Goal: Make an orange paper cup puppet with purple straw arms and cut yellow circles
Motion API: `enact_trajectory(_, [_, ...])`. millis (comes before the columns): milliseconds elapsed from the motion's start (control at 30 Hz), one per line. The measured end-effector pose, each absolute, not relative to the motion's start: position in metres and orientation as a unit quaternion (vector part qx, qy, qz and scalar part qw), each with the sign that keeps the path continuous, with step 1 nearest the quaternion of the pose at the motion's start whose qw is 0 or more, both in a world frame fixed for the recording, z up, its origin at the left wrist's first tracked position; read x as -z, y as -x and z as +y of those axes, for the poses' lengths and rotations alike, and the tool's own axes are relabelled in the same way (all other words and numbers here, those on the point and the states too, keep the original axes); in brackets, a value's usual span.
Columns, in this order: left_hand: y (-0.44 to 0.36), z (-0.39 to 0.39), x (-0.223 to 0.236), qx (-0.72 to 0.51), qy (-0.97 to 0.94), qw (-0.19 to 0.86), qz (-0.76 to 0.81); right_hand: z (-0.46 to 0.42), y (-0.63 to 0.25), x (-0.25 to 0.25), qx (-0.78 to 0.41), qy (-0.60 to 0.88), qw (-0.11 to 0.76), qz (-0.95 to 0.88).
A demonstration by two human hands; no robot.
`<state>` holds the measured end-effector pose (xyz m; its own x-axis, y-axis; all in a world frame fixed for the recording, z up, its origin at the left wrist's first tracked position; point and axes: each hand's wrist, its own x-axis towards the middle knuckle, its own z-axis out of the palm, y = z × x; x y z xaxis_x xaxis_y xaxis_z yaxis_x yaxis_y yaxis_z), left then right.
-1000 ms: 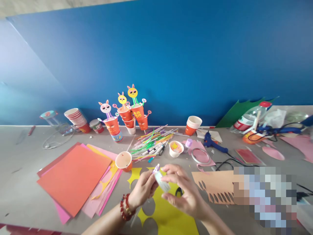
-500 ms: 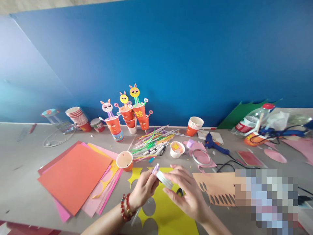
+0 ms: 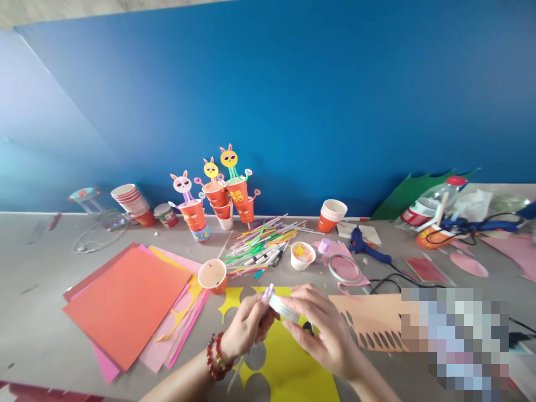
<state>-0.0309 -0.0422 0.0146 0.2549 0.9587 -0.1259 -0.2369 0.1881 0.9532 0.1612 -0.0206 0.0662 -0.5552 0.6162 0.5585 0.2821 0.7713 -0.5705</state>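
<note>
My left hand (image 3: 247,324) is closed around thin purple straws (image 3: 268,292); their tips stick out above the thumb, and pale lengths trail below the fist. Against these tips lies a small whitish roll of tape with printed lines (image 3: 285,309). My right hand (image 3: 320,324) pinches the tape's far end between thumb and fingers, partly hiding it. Beneath both hands is a yellow sheet (image 3: 293,363) with round holes cut out. Black scissor handles (image 3: 308,328) show beside my right thumb.
Straws and markers (image 3: 259,245) lie piled ahead, near cup figures with rabbit faces (image 3: 229,158). An orange cup (image 3: 212,274) and a cup of paper pieces (image 3: 302,255) stand close by. Coloured sheets (image 3: 128,304) lie left; a blue glue gun (image 3: 364,245) with cable lies right.
My right hand has tilted the tape from steep to flatter and drawn its far end slightly right. My left hand keeps the straws in nearly the same place, their pale tails now showing more.
</note>
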Motion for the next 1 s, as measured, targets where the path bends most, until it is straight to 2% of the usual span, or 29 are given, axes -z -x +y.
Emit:
enact_trajectory(533, [0.029,-0.048,-0.022,-0.450,-0.499,0.616,0.411,-0.026,-0.163,-0.078,-0.153,0.248,0.371,-0.882])
enact_trajectory(700, [0.033,-0.046,-0.022,-0.490,-0.473,0.610,0.405,-0.025,-0.166,-0.076,-0.141,0.263,0.352,-0.887])
enact_trajectory(1000, [0.035,-0.042,-0.016,-0.492,-0.406,0.689,0.345,-0.020,-0.169,-0.071,-0.124,0.247,0.353,-0.894])
